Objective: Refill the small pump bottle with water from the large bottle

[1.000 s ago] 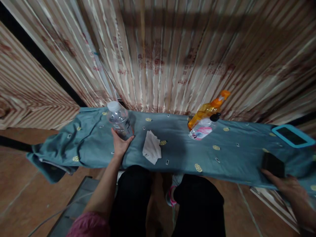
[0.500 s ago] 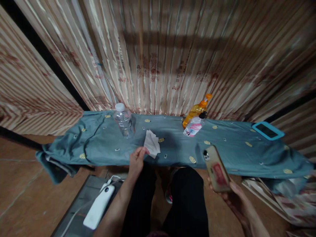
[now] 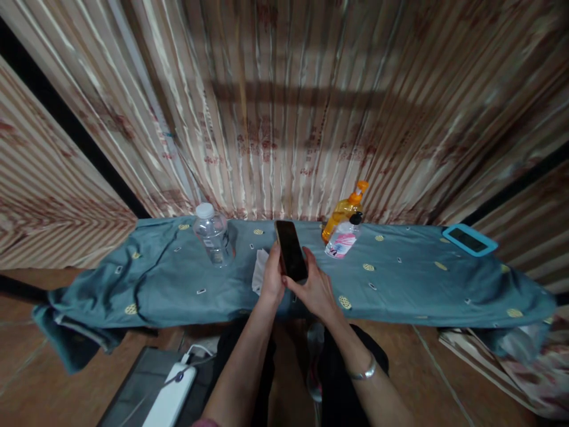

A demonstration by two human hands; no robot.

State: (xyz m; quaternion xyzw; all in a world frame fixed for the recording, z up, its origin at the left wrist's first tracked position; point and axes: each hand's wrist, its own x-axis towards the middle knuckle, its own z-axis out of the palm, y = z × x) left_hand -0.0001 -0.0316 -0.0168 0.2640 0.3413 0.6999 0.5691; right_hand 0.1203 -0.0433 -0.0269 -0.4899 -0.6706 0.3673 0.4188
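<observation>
A smartphone [image 3: 291,251] is held upright-tilted above the cloth, its dark screen facing me. My left hand [image 3: 272,279] is closed around its left side and lower corner. My right hand [image 3: 316,289] grips the lower right edge, thumb at the bottom. Beside my left hand lies a white tissue [image 3: 258,273], partly hidden by that hand; whether they touch I cannot tell. Left of it stands a clear plastic bottle [image 3: 215,242] with a white cap. To the right of the phone are an orange pump bottle [image 3: 338,217] and a clear pink-labelled bottle [image 3: 343,242] with a black top.
A green-blue patterned cloth [image 3: 409,279] covers the narrow table against a striped curtain [image 3: 284,118]. A blue-framed tablet-like device [image 3: 470,239] lies at the far right. Below left, a white power bank [image 3: 171,394] with a cable rests on a dark surface.
My right hand has brought the phone leftward to the middle and turned its screen toward me. My left hand has moved up from the tissue and taken hold of the phone too.
</observation>
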